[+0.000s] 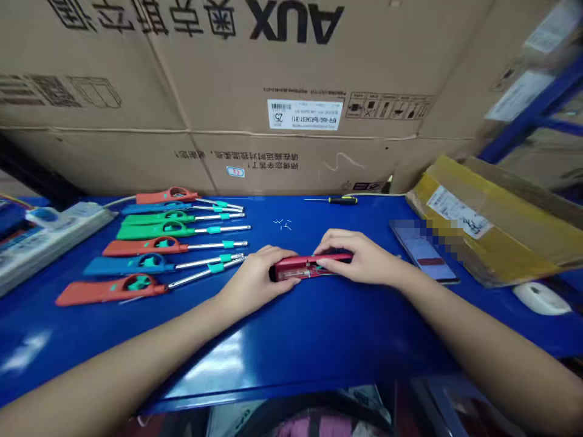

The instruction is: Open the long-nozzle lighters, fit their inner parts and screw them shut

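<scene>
"White plastic first: a long power strip (59, 238) at the left end of the glossy blue desk (341, 340). What follows?"

"Seven lighters (136, 247) in a row, smooth handles in red, green and blue, slim shiny metal barrels pointing right. They look whole, so I'd call those done."

"And at the middle of the desk?"

"A red casing (296, 264), hard, narrow and hollow, held between both hands; probably another lighter's handle. It gapes towards the person, with small parts showing inside."

"How does the left hand (250, 276) hold it?"

"Fingers clamped round its left end, thumb on the near side. Just behind the casing lie thin white slivers (287, 227)."

"The right hand (364, 258)?"

"Fingers closed on the right end, over the top edge. Farther back rests a screwdriver (344, 199), thin-shafted, black and yellow."

"What's left?"

"The casing is unclosed, I'd judge; whether any part is missing, I can't tell. Rightmost come a flat phone (416, 246), a creased cardboard box (501, 255) in yellow tape, and a rounded white mouse (541, 298)."
</scene>
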Motion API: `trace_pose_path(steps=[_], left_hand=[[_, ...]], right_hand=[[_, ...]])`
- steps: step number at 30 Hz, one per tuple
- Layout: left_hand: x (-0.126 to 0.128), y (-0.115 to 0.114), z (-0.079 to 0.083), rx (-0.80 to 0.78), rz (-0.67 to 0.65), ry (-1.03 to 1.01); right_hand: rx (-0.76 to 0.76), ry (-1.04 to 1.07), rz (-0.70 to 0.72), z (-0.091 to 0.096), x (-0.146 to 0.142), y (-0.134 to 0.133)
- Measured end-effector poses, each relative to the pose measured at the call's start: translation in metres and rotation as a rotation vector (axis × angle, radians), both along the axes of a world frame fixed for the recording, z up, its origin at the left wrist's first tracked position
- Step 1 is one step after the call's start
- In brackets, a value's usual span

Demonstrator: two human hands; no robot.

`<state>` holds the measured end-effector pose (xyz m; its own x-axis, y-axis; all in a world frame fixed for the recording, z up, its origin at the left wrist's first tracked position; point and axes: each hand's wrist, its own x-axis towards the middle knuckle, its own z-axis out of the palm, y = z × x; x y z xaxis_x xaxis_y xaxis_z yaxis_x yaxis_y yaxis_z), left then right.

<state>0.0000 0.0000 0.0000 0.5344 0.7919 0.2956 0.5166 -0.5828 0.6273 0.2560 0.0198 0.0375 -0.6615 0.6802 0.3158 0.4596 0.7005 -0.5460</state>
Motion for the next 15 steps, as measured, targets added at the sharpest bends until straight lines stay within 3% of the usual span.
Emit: trace_pose_path(steps=[7,11,15], left_hand=[[-0.003,0.003,-0.002,0.004,0.015,-0.015],[-0.003,0.003,-0.007,0.012,0.061,-0.054],[-0.002,0.0,0.0,0.065,0.099,-0.044]], right_hand=[[0.1,-0.006,-0.083,-0.006,0.002,0.0],[0.156,-0.025,-0.173,-0.017,0.006,0.015],[0.153,-0.076,-0.206,-0.028,0.009,0.033]])
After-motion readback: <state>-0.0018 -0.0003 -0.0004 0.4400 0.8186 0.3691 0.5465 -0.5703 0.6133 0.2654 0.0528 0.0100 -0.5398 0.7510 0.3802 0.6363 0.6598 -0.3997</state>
